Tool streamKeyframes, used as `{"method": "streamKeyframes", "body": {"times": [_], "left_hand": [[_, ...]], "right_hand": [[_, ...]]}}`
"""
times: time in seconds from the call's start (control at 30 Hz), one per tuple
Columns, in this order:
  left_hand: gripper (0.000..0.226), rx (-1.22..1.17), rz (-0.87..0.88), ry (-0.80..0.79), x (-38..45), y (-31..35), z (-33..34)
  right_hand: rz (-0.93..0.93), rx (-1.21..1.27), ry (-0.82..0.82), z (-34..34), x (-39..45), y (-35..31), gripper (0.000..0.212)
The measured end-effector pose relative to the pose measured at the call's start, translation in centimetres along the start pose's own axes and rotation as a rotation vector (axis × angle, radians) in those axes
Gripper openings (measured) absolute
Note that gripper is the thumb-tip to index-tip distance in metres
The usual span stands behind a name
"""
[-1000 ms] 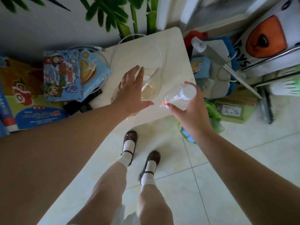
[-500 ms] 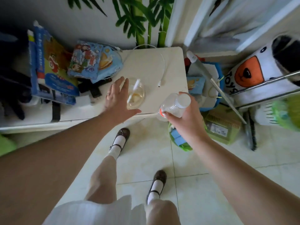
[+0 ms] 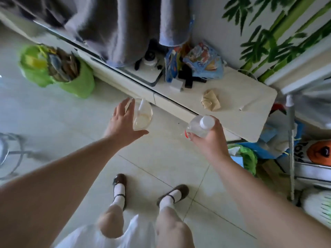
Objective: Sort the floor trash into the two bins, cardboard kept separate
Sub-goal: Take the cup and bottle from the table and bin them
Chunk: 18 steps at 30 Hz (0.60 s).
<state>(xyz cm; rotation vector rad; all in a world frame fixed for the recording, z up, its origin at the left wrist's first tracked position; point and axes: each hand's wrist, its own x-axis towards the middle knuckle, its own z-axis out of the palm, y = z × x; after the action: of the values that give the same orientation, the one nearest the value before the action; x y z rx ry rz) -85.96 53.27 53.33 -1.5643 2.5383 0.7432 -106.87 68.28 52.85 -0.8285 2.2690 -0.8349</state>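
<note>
Holding a clear plastic cup (image 3: 142,114), the left hand (image 3: 123,123) has its fingers wrapped round the side and the thumb underneath. A white straw (image 3: 141,106) stands in it, and a little pale drink sits at the bottom. The right hand (image 3: 208,138) grips a clear bottle (image 3: 198,125) with a white cap, lying sideways in the curled fingers. Both look light and thin, so they may squash if squeezed hard, and the cup could spill if tipped. Hold the cup by its side, kept upright; hold the bottle round its middle. A green bin (image 3: 59,68), already stuffed with what looks like cardboard, stands far off to the left. Another green bag (image 3: 248,158) sits near the right arm. A crumpled brown paper (image 3: 211,102) lies on the white table (image 3: 250,104).
</note>
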Motion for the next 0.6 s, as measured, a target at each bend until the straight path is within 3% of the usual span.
{"method": "streamKeyframes", "body": {"times": [0.43,0.6], "left_hand": [[0.116,-0.189,-0.342,0.287,-12.7,-29.1,-19.6],[0.114,-0.233,-0.452,0.380,-15.3,-38.7,-24.8]], "right_hand": [[-0.407,-0.035,-0.388,25.8,-8.5,-33.7,0.073],[-0.511,-0.134,-0.477,32.2,-10.4,-41.7,0.071]]}}
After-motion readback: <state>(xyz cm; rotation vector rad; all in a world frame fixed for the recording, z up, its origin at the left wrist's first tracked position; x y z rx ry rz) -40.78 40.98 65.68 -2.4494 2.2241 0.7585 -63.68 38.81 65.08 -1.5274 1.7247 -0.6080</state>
